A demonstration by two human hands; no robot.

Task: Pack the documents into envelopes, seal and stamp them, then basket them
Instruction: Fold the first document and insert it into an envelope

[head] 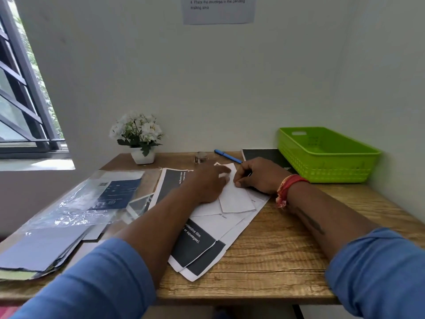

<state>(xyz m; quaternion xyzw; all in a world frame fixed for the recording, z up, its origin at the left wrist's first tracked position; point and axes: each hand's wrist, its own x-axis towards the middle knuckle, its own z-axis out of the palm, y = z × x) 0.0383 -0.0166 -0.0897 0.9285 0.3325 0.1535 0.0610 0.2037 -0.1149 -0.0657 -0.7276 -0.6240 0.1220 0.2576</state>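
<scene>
Both hands (208, 183) (257, 174) press a white, flap-open envelope (234, 199).

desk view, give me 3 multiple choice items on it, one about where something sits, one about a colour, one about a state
1. Where is the basket?
A. far right of the desk, by the wall
B. under the window
C. on the person's lap

2. What colour is the pen?
A. red
B. blue
C. yellow

3. What is the state of the basket?
A. full of envelopes
B. tipped upside down
C. upright, with no envelopes visible inside

Answers:
1 A, it stands at the desk's far right corner against the wall.
2 B, the pen lying behind the right hand is blue.
3 C, its open top faces up and only green walls show inside, while the white envelope is on the desk under the left hand.
</scene>
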